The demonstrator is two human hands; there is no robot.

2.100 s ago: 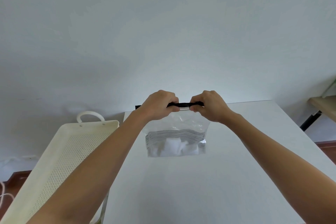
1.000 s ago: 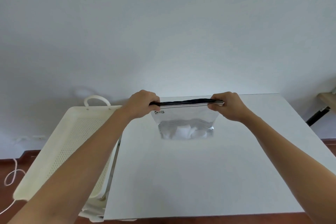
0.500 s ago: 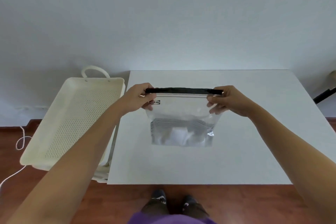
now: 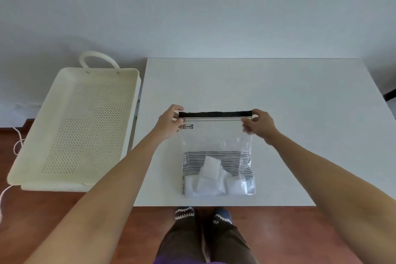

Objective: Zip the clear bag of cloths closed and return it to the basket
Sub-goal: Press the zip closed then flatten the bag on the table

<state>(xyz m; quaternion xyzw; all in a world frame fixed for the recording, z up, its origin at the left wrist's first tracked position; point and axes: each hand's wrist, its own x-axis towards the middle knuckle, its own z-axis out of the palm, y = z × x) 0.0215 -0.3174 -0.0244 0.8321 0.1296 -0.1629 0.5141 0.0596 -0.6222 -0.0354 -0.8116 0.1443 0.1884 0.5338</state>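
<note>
A clear bag [image 4: 216,141] with a black zip strip [image 4: 214,114] along its top lies stretched over the white table [image 4: 278,92]. White cloths [image 4: 211,180] and a striped panel sit at its lower end. My left hand [image 4: 170,123] pinches the strip's left end and my right hand [image 4: 258,123] pinches its right end. The strip runs flat and straight between them. The cream perforated basket [image 4: 38,135] with a loop handle stands empty to the left of the table.
The table's near edge [image 4: 214,205] lies just below the bag, with my feet [image 4: 202,213] on the wooden floor under it. A white cord [image 4: 16,146] trails on the floor left of the basket. A dark object [image 4: 390,94] pokes in at the far right.
My hands slid apart from the strip's middle to its two ends. The camera tilted down, and the bag came lower and nearer the table's front edge.
</note>
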